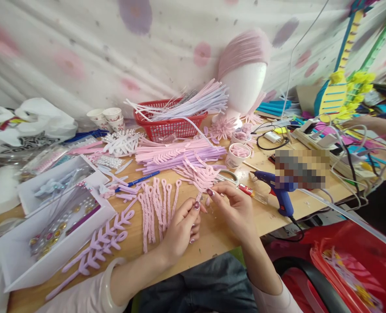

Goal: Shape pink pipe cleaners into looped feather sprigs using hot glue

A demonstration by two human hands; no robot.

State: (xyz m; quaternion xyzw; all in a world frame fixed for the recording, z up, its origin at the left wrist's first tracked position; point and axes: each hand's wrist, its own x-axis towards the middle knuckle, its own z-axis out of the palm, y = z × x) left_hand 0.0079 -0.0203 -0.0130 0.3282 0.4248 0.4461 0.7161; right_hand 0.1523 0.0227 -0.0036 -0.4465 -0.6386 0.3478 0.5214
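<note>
My left hand (pixel 184 224) is closed, its thumb and fingers pinching a small pink pipe-cleaner piece (pixel 199 195) above the front of the table. Beside it, my right hand (pixel 234 209) is curled with thumb and fingertips close to that piece; what they hold, if anything, is too small to make out. Just beyond both hands lies a bunch of pink pipe-cleaner sprigs (pixel 197 174). To the left of my left hand, several twisted pink pipe-cleaner stems (pixel 157 204) with looped tops lie in a row. Purple pipe-cleaner leaf branches (pixel 100 248) rest farther left.
A blue glue gun (pixel 279 191) lies to the right, near power strips (pixel 336 152). Behind are a red basket (pixel 170 128) of pipe cleaners, a paper cup (pixel 235 160) and a white head form (pixel 248 87). White boxes (pixel 17 271) hold beads. Another person's arm (pixel 382 130) reaches in.
</note>
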